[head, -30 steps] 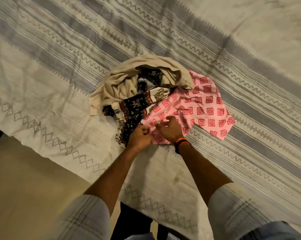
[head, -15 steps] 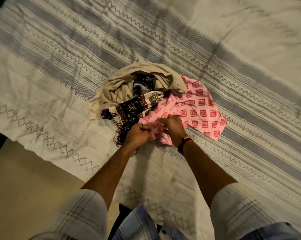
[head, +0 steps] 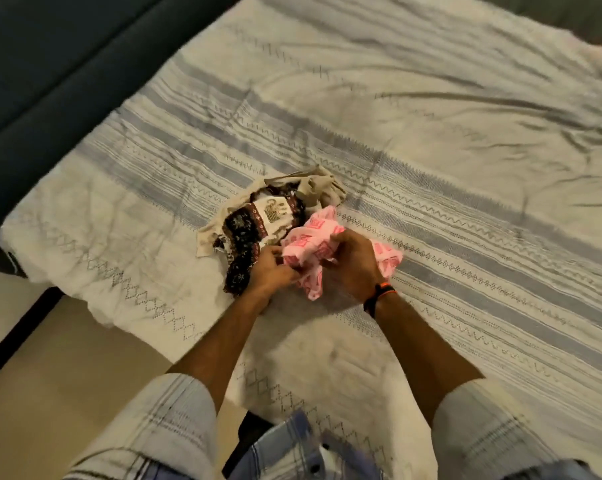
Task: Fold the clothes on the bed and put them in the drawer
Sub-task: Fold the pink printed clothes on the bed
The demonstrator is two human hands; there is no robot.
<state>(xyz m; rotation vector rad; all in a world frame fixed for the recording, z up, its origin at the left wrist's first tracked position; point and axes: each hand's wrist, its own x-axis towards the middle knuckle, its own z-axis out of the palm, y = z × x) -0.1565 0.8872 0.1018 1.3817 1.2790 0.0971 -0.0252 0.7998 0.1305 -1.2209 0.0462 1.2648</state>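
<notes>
A pink cloth [head: 313, 237] with red square prints is bunched up between both hands, just above the bed cover. My left hand [head: 270, 275] pinches its lower edge. My right hand [head: 353, 268], with an orange and black band at the wrist, grips the bunched middle. Left of the pink cloth lies a dark patterned garment [head: 247, 237] with cream panels. A beige garment [head: 313, 188] is crumpled behind it. No drawer is in view.
The clothes lie on a cream bed cover [head: 431, 150] with grey stripes and zigzag stitching. Its near edge [head: 137, 306] hangs over a light floor [head: 67, 375]. A dark upholstered panel [head: 50, 64] runs along the far left.
The pink cloth, spread flat to the right a second ago, is now gathered into a bunch in both hands. The view has tilted up and shows more of the bed.
</notes>
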